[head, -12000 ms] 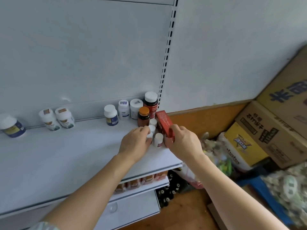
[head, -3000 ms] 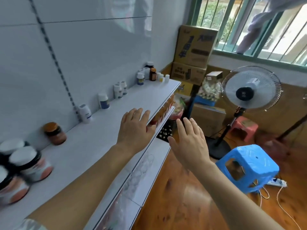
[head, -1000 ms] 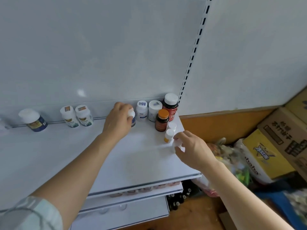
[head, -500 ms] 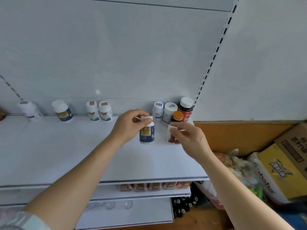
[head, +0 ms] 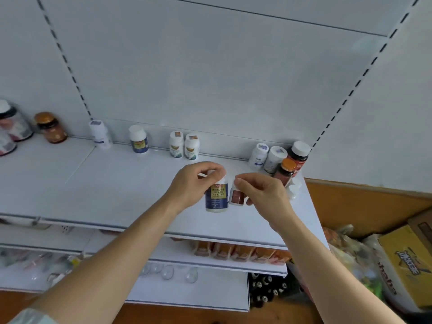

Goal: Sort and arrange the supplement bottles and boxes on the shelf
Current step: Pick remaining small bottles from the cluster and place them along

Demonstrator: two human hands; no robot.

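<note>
My left hand (head: 192, 183) grips the cap of a white bottle with a dark blue label (head: 216, 198), held just above the white shelf (head: 112, 190). Right beside it, my right hand (head: 261, 191) pinches a small white bottle with a brown-red label (head: 237, 196). The two bottles hang side by side, almost touching. At the back right stand two white bottles (head: 267, 156), a dark bottle with a white cap (head: 298, 155) and an amber bottle with an orange cap (head: 285, 172). Along the back wall are a twin pair of white bottles (head: 184, 146), a blue-labelled bottle (head: 138, 141) and a plain white bottle (head: 100, 134).
At the far left stand an amber jar (head: 51, 127) and large white-capped jars (head: 12, 125). Small white caps (head: 293, 190) sit behind my right hand. Lower shelves carry orange packets (head: 238, 251). Cardboard boxes (head: 406, 260) and bags lie on the floor at the right.
Both hands have drawn closer together, bringing the blue-labelled bottle and the small brown-labelled bottle side by side. My view has shifted left, revealing the jars at the far left.
</note>
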